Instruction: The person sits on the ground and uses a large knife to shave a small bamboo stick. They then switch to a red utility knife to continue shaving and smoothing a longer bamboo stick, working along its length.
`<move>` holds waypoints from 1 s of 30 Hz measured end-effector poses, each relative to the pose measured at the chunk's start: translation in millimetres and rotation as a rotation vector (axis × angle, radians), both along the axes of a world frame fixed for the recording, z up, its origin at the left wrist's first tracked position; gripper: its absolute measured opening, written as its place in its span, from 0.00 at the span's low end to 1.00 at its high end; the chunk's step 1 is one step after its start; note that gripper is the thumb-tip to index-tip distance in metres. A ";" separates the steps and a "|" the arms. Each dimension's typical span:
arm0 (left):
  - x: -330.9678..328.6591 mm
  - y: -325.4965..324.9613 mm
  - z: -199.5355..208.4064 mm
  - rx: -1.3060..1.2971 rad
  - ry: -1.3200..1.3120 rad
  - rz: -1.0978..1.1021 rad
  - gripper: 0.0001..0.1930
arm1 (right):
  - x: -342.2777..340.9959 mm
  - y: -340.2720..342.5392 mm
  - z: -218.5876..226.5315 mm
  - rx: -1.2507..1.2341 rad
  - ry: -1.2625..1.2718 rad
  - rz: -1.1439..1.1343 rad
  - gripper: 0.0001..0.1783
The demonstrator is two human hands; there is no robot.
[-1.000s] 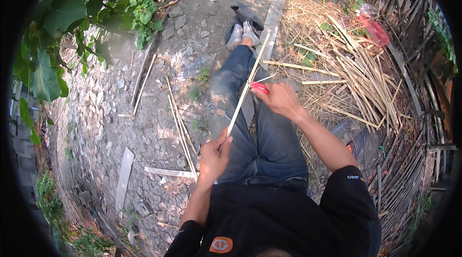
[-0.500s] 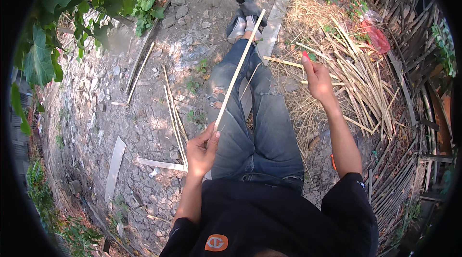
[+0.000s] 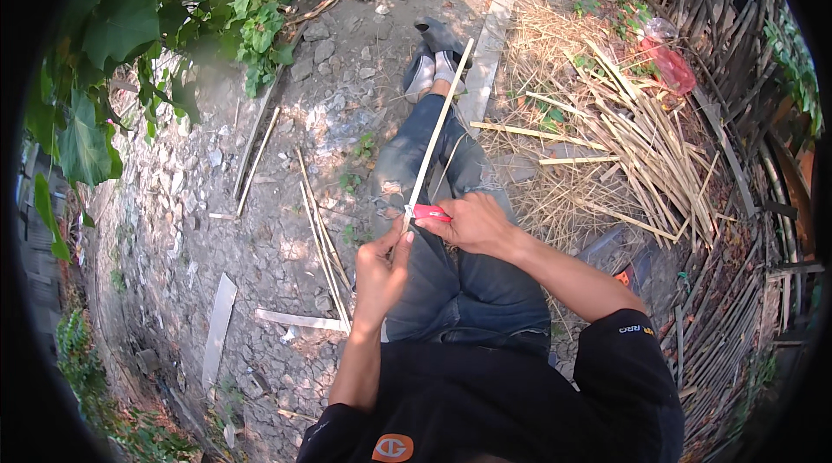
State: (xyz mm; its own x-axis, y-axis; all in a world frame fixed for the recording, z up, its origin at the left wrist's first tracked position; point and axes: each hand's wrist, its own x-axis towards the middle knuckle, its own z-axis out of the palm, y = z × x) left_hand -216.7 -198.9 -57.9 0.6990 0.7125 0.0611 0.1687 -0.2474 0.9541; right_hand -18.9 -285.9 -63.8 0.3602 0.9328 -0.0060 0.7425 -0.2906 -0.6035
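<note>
A long pale bamboo strip (image 3: 444, 108) slants over my jeans, from my lap up toward my shoes. My left hand (image 3: 384, 265) pinches its near end between thumb and fingers. In my right hand (image 3: 475, 225) is a small red-handled utility knife (image 3: 430, 213). Its metal tip lies against the strip, just above my left fingertips. How far the blade has gone into the bamboo is too small to tell. My legs (image 3: 494, 277) stretch out on the ground beneath both hands.
A heap of split bamboo strips (image 3: 646, 147) lies on shavings at the right, beside a stick fence (image 3: 737, 290). A red plastic bag (image 3: 672, 64) rests beyond it. A flat board (image 3: 487, 56) lies by my feet. Loose strips (image 3: 322, 242) lie at my left; leaves (image 3: 113, 30) hang above.
My right hand has swung in from the right with the red-handled knife and brought it to the strip. My left hand keeps its hold on the near end.
</note>
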 end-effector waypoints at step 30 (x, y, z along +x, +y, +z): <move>-12.8 -27.3 38.0 -0.276 -0.016 -0.187 0.18 | 53.1 -3.9 51.2 0.728 0.856 -0.138 0.15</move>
